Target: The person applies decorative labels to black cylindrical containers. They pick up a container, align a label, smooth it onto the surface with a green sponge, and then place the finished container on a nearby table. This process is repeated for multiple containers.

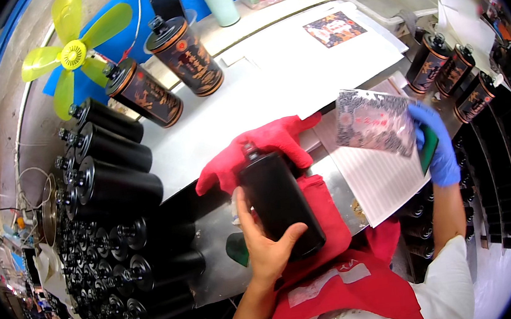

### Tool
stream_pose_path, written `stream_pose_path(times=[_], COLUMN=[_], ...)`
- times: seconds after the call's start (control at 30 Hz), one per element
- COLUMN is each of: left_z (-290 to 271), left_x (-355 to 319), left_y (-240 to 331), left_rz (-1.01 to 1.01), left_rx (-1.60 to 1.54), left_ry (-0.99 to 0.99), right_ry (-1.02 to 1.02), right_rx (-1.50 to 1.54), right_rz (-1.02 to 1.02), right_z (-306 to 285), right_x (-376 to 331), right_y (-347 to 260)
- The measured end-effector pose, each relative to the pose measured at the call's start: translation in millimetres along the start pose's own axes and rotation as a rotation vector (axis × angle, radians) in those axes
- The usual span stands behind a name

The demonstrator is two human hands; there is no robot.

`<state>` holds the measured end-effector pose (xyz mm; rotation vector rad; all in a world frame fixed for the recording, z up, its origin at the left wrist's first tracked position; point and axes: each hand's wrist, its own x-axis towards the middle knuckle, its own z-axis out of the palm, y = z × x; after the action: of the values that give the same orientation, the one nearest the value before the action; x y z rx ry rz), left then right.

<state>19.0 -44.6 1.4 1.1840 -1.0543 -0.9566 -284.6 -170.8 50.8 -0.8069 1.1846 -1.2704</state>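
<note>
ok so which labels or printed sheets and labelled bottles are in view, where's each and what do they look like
Label sheet: held in the gloved right hand, rectangular, grey pattern with red.
Printed picture: on the white sheet at the far end of the table, dark, multicoloured.
Labelled bottles: far left, lying cylinders, black with orange print.
Plain black bottle: under the left hand, unlabelled.

Glossy black bottle; soft red cloth; shiny patterned label sheet; blue rubbery glove.
</note>
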Motion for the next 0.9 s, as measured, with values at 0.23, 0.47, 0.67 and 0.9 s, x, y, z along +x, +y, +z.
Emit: stream_pose_path(times=[0.23, 0.47, 0.67, 0.9], left_z=[7, 16, 46, 84], left_x=[4, 2, -8, 23], left_y=[4, 6, 55, 40], left_rz=[-0.112, -0.072, -0.277, -0.774], left_rx=[-0.062, 0.121, -0.5, -0.999], left_ry=[0.038, 0.066, -0.256, -0.495], right_ry=[0.008, 0.046, -0.288, -1.007], right_rx=[-0.888, -1.205, -1.475, -1.634], right_rz=[-0.292, -0.476, -0.992, -1.388], right_z=[-65, -60, 18, 40], right_x=[62, 70, -23, -102], right_y=[-66, -97, -68, -28])
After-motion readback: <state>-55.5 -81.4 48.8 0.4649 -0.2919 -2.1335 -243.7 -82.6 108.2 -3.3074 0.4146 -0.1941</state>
